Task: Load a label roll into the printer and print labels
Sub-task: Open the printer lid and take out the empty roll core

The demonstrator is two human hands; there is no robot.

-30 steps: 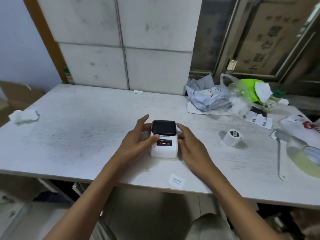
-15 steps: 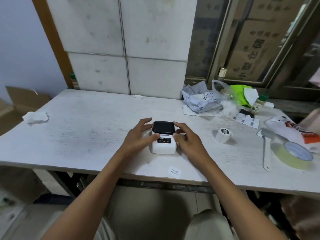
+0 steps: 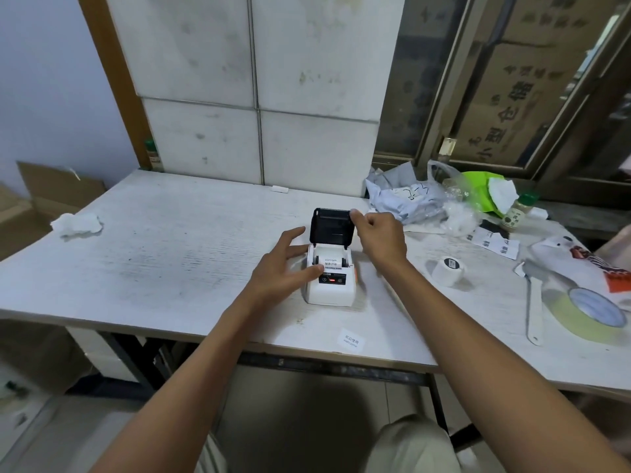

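Printer (image 3: 329, 285), mid-table (image 3: 164, 254), lid (image 3: 330, 227) raised by right hand (image 3: 380, 238) pinching its corner, left hand (image 3: 285, 271) spread, steadying the body, exposing the bay; spare roll (image 3: 448, 270) lies well apart.

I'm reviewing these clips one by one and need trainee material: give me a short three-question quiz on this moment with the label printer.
1. True or false: the printer has its black lid raised.
2. Which hand grips the lid's upper edge? A) left hand B) right hand C) neither
3. Fill in: the spare label roll lies on the table to the printer's ____ side.

Key
1. True; labels show in the open bay.
2. B; the left hand steadies the white body, thumb beside the control panel.
3. Right, apart from the printer.
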